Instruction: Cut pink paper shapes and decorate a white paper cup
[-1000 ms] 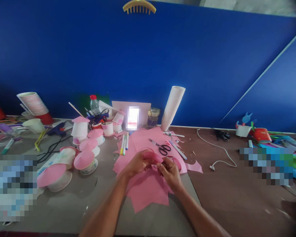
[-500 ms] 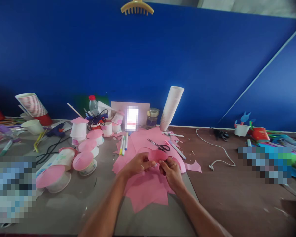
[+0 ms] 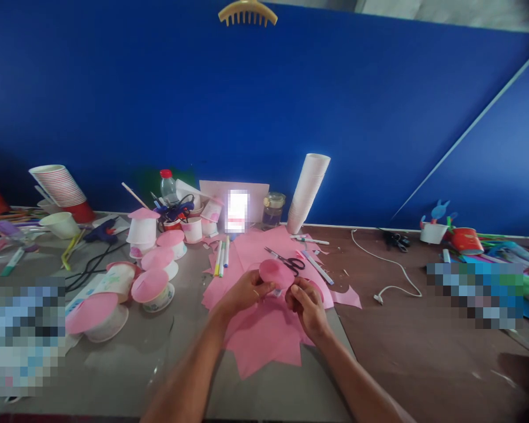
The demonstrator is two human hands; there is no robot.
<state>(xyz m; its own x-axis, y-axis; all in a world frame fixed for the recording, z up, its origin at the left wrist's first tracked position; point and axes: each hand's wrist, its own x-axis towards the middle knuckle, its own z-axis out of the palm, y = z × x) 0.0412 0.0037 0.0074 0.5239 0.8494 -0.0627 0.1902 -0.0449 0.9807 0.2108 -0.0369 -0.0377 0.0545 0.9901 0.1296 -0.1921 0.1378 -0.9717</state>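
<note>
My left hand (image 3: pixel 249 290) grips a round pink paper piece (image 3: pixel 275 274) from its left side, thumb in front. My right hand (image 3: pixel 307 298) is closed, with thumb and fingertips pinched at the piece's lower right edge. Something small and pale shows just under the piece, too small to name. Beneath both hands lies a pile of pink paper sheets (image 3: pixel 264 346). Black-handled scissors (image 3: pixel 286 261) rest on the pile just behind the round piece.
Paper cups with pink paper tops (image 3: pixel 150 286) stand to the left. Markers (image 3: pixel 221 258), a glass jar (image 3: pixel 273 210) and a tall leaning stack of white cups (image 3: pixel 308 191) are behind the hands. A white cable (image 3: pixel 397 261) lies to the right, before a blue partition (image 3: pixel 264 106).
The round pink piece has shifted slightly left and tilted up, showing more of its face. My right hand's fingers have moved down a little along its edge.
</note>
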